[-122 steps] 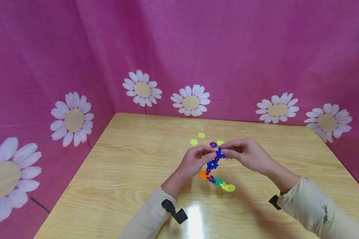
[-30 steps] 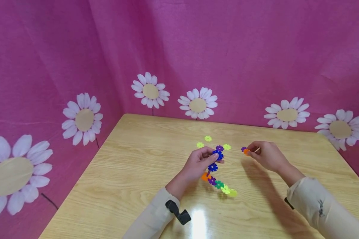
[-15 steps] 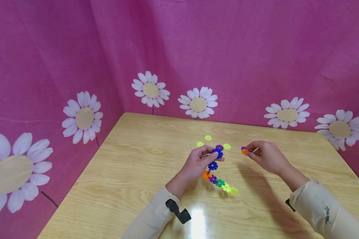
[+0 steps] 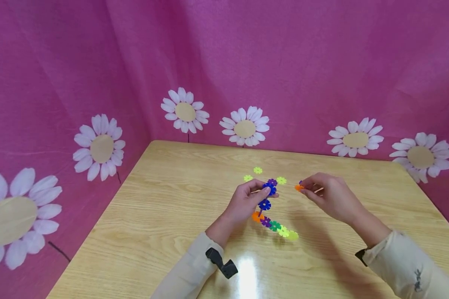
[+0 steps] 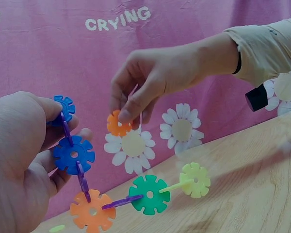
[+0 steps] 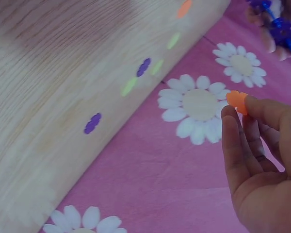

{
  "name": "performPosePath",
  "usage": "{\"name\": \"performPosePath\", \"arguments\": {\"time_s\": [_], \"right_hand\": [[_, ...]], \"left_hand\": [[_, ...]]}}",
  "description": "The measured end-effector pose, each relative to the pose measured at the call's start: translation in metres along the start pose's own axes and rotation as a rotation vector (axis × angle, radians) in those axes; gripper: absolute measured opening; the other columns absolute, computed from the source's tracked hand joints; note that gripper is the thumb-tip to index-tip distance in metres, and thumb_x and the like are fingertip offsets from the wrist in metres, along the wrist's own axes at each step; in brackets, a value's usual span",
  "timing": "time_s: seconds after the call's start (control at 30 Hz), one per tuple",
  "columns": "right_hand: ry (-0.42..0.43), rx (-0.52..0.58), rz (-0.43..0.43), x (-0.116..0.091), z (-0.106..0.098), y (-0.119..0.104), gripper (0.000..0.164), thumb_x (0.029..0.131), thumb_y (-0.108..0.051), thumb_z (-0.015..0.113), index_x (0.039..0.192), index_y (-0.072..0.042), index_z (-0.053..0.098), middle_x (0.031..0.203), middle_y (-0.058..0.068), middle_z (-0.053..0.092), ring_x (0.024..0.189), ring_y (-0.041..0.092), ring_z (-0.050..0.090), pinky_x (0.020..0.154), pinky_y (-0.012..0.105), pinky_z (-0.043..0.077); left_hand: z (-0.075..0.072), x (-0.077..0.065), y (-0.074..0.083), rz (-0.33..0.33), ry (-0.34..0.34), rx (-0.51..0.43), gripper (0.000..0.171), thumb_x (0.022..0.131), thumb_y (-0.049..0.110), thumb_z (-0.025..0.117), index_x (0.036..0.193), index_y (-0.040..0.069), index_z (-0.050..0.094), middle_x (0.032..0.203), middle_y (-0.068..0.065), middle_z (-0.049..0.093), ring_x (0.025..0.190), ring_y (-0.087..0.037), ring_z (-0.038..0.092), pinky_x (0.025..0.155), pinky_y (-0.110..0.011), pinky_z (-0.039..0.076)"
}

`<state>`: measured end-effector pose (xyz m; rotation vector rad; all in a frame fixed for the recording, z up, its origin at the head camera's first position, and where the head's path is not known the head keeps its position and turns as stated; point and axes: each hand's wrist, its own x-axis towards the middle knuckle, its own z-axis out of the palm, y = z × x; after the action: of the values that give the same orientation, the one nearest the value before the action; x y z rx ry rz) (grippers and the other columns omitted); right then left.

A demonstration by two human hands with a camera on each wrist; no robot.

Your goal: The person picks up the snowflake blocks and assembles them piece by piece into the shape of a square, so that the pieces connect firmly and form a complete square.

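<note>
Currently, right fingers (image 6: 233, 148) pinch an orange disc (image 6: 237, 101) (notched plastic), left fingers (image 5: 47, 108) a slotted-together disc chain (image 5: 82, 211).

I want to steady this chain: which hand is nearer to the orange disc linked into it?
Left. The left hand holds a blue disc above the linked orange disc; the right hand is farther off to the right, pinching a separate orange disc.

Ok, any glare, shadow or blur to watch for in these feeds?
Head: bright glare on the near tabletop, long shadow below the right hand; left wrist: slots of the green disc read clearly; right wrist: hazy, blue pieces at top right look soft.
</note>
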<state>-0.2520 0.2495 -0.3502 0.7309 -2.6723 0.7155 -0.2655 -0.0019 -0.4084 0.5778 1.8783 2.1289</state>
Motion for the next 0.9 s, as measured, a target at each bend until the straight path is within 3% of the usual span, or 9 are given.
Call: {"name": "performPosePath", "arguments": {"time_s": [0.23,0.53,0.9], "right_hand": [[0.080,-0.001,-0.093,-0.005,-0.003,-0.015,0.019,0.080,0.001,0.080,0.095,-0.009,0.076,0.086,-0.002,0.072,0.074,0.011,0.071,0.063,0.019,0.057],[0.085,0.034,-0.113,-0.008,-0.001,-0.030,0.018,0.078,0.001,0.081,0.091,-0.011,0.075,0.084,-0.005,0.072,0.073,0.005,0.069,0.063,0.016,0.055],[0.180,0.080,-0.245,-0.012,0.011,-0.049,0.024,0.074,0.007,0.081,0.090,-0.011,0.076,0.084,-0.005,0.067,0.075,0.006,0.070,0.065,0.012,0.054]], "left_hand": [[-0.001,0.000,0.000,0.007,-0.008,-0.012,0.023,0.103,0.025,0.055,0.114,0.007,0.063,0.114,-0.014,0.074,0.112,-0.018,0.070,0.105,-0.038,0.049],[0.000,-0.001,0.000,0.022,-0.016,0.004,0.023,0.103,0.024,0.054,0.115,0.006,0.063,0.114,-0.017,0.073,0.112,-0.021,0.070,0.102,-0.032,0.052],[0.003,-0.001,0.000,0.030,-0.013,0.002,0.022,0.103,0.021,0.055,0.116,0.004,0.064,0.114,-0.018,0.071,0.110,-0.024,0.071,0.098,-0.032,0.054]]}}
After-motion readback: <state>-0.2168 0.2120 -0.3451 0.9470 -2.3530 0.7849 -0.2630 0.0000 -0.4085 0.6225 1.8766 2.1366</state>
